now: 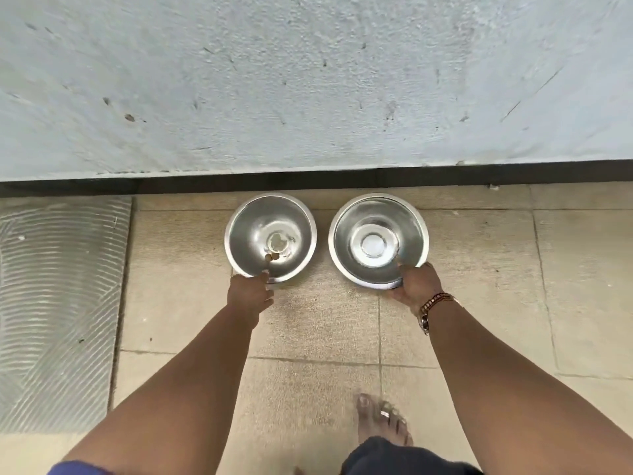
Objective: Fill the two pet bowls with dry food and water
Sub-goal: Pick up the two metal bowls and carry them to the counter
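Two shiny steel pet bowls stand side by side on the tiled floor close to the wall. My left hand point(250, 292) grips the near rim of the left bowl point(270, 217). That bowl holds only a couple of brown kibble pieces point(271, 257) near its bottom. The near rim of the right bowl point(378, 214) is pinched by my right hand point(416, 284), thumb over the edge. Nothing solid lies in the right bowl; I cannot tell if it holds water. A watch sits on my right wrist.
A pale blue-grey plastered wall point(308, 80) rises just behind the bowls, with a dark skirting strip point(308, 178) at its foot. A grey ribbed mat point(58, 303) covers the floor at the left. My bare foot point(383, 419) stands on the beige tiles below the right bowl.
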